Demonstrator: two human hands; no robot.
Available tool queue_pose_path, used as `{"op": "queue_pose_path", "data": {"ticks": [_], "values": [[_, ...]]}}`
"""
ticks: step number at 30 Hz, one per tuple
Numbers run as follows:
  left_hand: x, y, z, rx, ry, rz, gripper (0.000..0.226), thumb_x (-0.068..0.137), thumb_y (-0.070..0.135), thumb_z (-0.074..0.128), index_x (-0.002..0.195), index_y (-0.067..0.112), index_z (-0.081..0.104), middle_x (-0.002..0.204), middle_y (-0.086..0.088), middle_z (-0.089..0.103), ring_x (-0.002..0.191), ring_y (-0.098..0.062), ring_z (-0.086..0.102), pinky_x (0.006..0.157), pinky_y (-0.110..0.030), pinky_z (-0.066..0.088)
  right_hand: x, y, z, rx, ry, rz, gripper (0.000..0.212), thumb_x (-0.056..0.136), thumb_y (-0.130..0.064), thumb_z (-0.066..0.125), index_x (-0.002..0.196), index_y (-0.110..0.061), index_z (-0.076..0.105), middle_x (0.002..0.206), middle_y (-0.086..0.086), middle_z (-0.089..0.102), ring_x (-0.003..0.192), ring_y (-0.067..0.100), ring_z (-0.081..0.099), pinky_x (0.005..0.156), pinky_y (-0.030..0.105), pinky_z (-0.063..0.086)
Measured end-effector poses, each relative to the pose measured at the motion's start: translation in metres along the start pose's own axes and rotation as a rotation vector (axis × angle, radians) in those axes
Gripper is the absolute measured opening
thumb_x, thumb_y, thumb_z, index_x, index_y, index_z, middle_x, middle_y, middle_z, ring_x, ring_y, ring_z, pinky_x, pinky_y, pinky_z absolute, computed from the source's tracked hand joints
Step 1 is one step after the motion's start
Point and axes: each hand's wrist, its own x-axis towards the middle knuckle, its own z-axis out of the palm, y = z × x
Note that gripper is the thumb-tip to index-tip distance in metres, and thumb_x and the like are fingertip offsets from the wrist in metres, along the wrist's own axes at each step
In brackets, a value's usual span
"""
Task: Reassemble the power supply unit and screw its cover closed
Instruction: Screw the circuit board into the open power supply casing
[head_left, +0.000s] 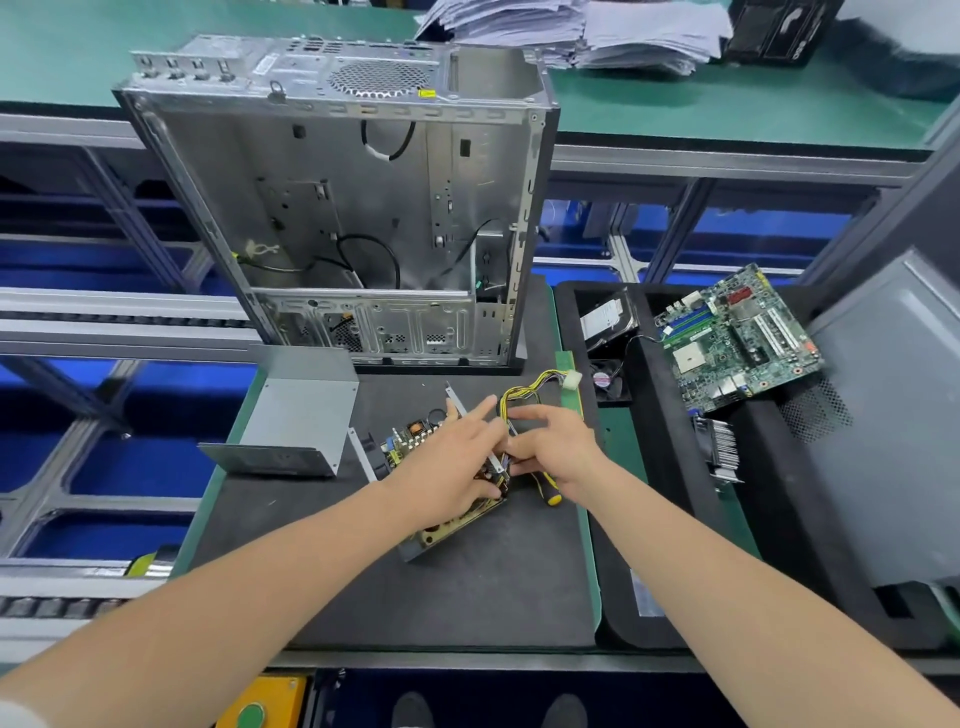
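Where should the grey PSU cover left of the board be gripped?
Probably the near upright wall of the PSU cover, pinched from above by the left hand, thumb inside. It lies open side up, its two side walls standing as thin edges, and the flat base gives nothing to pinch.

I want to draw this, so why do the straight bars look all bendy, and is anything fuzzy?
Head view: the wide-angle lens bows the conveyor rails and makes the computer case seem to lean. Head view: the paper stack at the top is smeared and soft. Head view: the light is even, with only faint shadows on the black mat.
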Motion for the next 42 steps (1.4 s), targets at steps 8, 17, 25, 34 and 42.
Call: {"op": "queue_pose_path", "data": {"ticks": [8,17,25,34,42], "values": [[0.008,0.0,0.002,0.165,-0.018,0.001,0.063,0.087,0.043,0.078,0.137,0.03,0.042,0.125,-0.005,0.052,0.146,-0.036,0.034,0.104,-0.053,0.044,-0.006,0.013,-0.002,0.027,0.123,-0.025,0.022,0.08,0.002,0.084,0.097,0.002,0.069,0.089,0.017,0.075,0.077,0.021,0.075,0.065,0.033,0.062],[0.034,-0.025,-0.024,0.609,-0.02,0.168,0.092,0.07,0.098,0.039,0.13,0.03,0.056,0.148,-0.01,0.043,0.151,-0.034,0.024,0.126,-0.052,0.012,-0.017,0.003,0.012,0.04,0.065,-0.013,0.018,0.084,-0.01,0.085,0.098,-0.002,0.078,0.083,0.007,0.077,0.071,0.016,0.071,0.062,0.026,0.059],[0.059,-0.053,-0.029,0.382,-0.235,0.306,0.066,0.096,0.072,0.045,0.122,0.013,0.054,0.139,-0.004,0.054,0.148,-0.025,0.034,0.123,-0.04,0.022,-0.026,0.001,0.003,-0.389,-0.029,-0.199,0.037,0.077,-0.028,0.092,0.109,-0.019,0.076,0.094,0.004,0.079,0.096,0.025,0.075,0.086,0.045,0.063],[0.05,-0.093,-0.058,0.515,-0.225,0.28,0.078,0.091,0.076,0.004,0.125,0.022,0.048,0.112,0.0,0.047,0.099,-0.023,0.052,0.085,-0.038,0.04,-0.025,-0.008,-0.003,-0.83,-0.043,-0.357,0.037,0.092,-0.034,0.074,0.128,-0.027,0.072,0.098,-0.014,0.077,0.084,-0.006,0.071,0.074,0.001,0.045],[0.027,-0.092,-0.036,0.173,-0.177,-0.034,0.076,0.092,0.079,0.014,0.115,0.017,0.053,0.106,0.002,0.048,0.096,-0.02,0.048,0.089,-0.041,0.043,-0.011,-0.022,-0.015,-0.921,-0.006,-0.417,0.032,0.099,-0.029,0.067,0.131,-0.027,0.072,0.116,-0.013,0.074,0.094,-0.007,0.065,0.087,0.016,0.048]]}}
